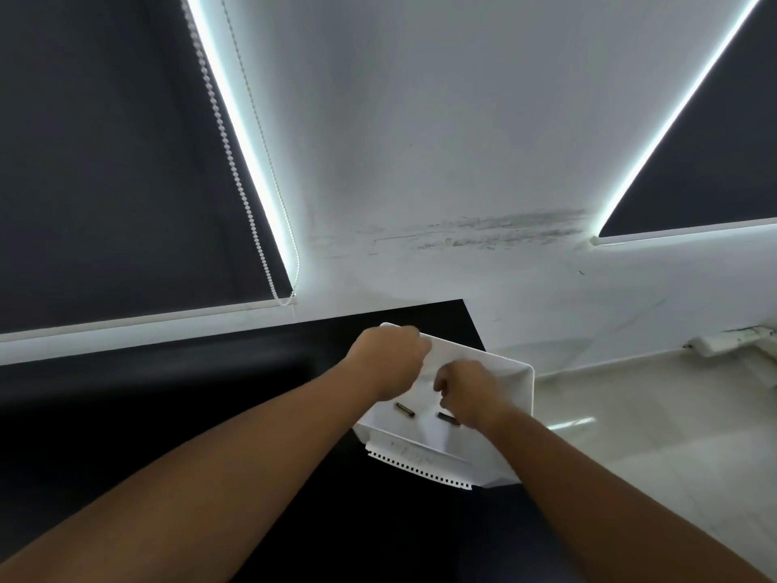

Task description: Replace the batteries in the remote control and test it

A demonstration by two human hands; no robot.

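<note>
Both of your hands are over one white plastic tray that sits at the far right corner of one black, matte table. The tray is a shallow rectangular bin with rounded corners, smooth walls and a near edge pierced by a row of small holes.

Inside it you can count two batteries. One battery lies bare on the tray floor just below your left hand: a slim dark cylinder, lying at a slant. The second battery is a similar dark cylinder, partly covered by your right wrist.

Your left hand is curled into a loose fist at the tray's far left corner, knuckles up; whether it grips anything cannot be told from here. Your right hand is also curled, fingers tucked under, low inside the tray; what it holds, if anything, is hidden. The remote control itself cannot be made out; it may be under your hands.

Behind the table you have two dark roller blinds, each edged with bright light, one beaded white cord, and a scuffed white wall between them.
</note>
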